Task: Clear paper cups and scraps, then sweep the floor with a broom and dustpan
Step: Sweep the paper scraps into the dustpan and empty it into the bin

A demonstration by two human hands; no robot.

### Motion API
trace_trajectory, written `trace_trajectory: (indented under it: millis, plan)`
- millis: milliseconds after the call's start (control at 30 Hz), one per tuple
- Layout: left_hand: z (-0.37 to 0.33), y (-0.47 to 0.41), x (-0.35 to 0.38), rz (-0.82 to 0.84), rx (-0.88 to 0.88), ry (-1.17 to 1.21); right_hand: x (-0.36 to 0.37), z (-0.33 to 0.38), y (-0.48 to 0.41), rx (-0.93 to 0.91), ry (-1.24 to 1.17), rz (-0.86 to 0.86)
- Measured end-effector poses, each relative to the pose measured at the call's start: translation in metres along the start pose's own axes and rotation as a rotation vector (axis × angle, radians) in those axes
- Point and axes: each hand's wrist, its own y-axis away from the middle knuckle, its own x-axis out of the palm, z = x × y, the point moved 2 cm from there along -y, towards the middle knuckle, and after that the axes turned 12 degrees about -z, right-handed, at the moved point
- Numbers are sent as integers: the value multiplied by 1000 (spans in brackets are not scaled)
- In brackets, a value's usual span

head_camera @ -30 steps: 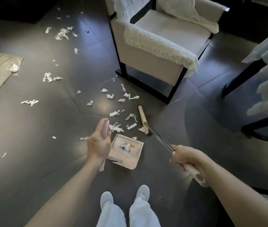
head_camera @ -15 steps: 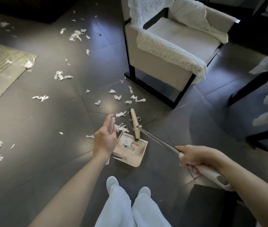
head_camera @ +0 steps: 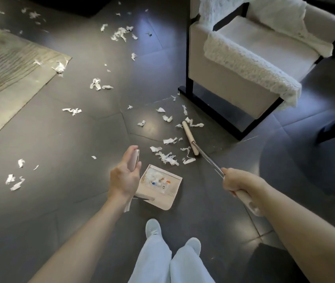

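View from a head camera, looking down at a person's two bare arms over a dark grey tiled floor (head_camera: 60,144). The left hand (head_camera: 124,178) had its fingers curled round the upright beige handle of a small beige plastic dustpan (head_camera: 175,192), which sat on the floor just ahead of the person's pale shoes. Inside the pan lay a heap of white paper and a few coloured bits, too small to name.

The right hand (head_camera: 238,181) was closed round the beige grip of a slim broom (head_camera: 190,137) with a metal shaft and a narrow beige head. The head rested on the floor beyond the dustpan, near the black-framed cream armchair (head_camera: 234,82). A cluster of torn white paper scraps (head_camera: 166,158) lay between the broom head and the mouth of the pan.

Sweeping looked partly done: some litter was in the pan, but most was not. More scraps were strewn across the floor to the left and far ahead, and a few sat on the edge of a pale green-grey rug (head_camera: 9,78). No paper cups could be seen on the floor, so that step appeared finished.
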Motion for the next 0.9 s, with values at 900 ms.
trace_trajectory:
  millis: [900]
  plan:
    - [22, -94, -16, -32, -13, 59, -62, 101, -13, -55, 50, -25]
